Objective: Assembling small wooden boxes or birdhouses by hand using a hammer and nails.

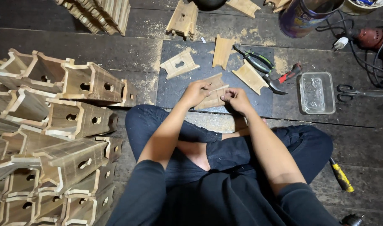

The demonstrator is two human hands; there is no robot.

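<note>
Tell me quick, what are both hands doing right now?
Left hand: closed, pinching a thin wooden stick over a flat wooden piece.
Right hand: closed, fingers on the same stick and piece.

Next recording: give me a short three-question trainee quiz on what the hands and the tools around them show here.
1. True or false: both hands are on a flat wooden piece lying on the dark mat.
2. Which tool lies closest to the clear plastic tray? A) hammer B) scissors C) electric drill
3. Fill in: the stacked wooden boxes with holes stand on the person's ____ side.

Key
1. True; the left hand and right hand both touch it, and a thin wooden stick runs between them.
2. B, just beside the tray's right edge.
3. Left.
</note>
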